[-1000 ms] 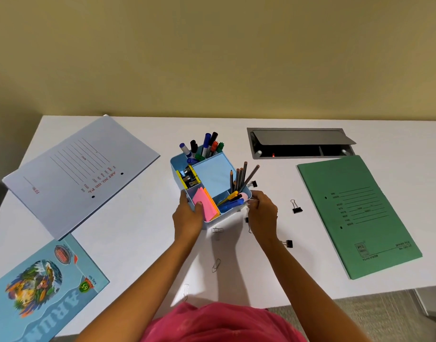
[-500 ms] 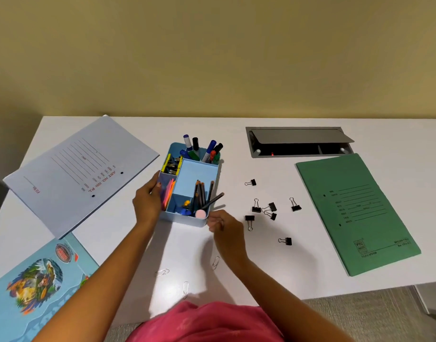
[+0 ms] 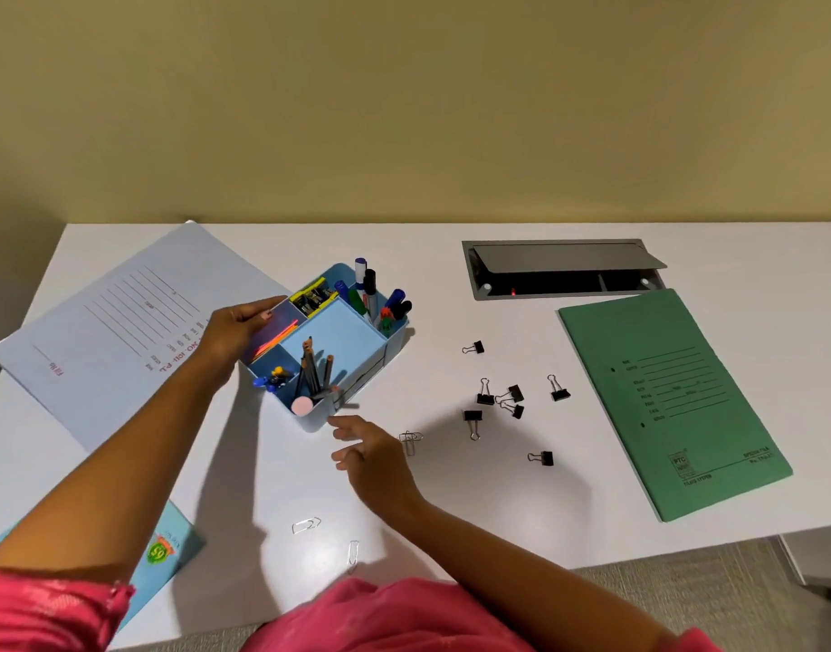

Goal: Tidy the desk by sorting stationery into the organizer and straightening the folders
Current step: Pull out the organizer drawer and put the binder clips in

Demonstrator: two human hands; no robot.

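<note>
Two hands: left hand (image 3: 237,328) grips the organizer (image 3: 340,334) wall, right hand (image 3: 373,458) hovers slack-fingered beside it

office: white desk (image 3: 451,510), cable hatch (image 3: 564,268), folders (image 3: 672,397), organizer (image 3: 338,336).

**A:** Where's the organizer?

**B:** The pale blue organizer (image 3: 333,329) sits corner toward me on the counter (image 3: 474,510), my left hand (image 3: 237,329) gripping its left wall. Markers (image 3: 371,298) stand at the back, pencils (image 3: 312,369) in front, pink and orange sticky notes (image 3: 275,341) on the left.

**A:** And the loose bits?

**B:** 7 black binder clips (image 3: 485,395) lie scattered to its right, with paper clips (image 3: 306,525) nearer me. The green folder (image 3: 672,402) lies askew at far right, the lilac folder (image 3: 122,331) askew at left.
</note>
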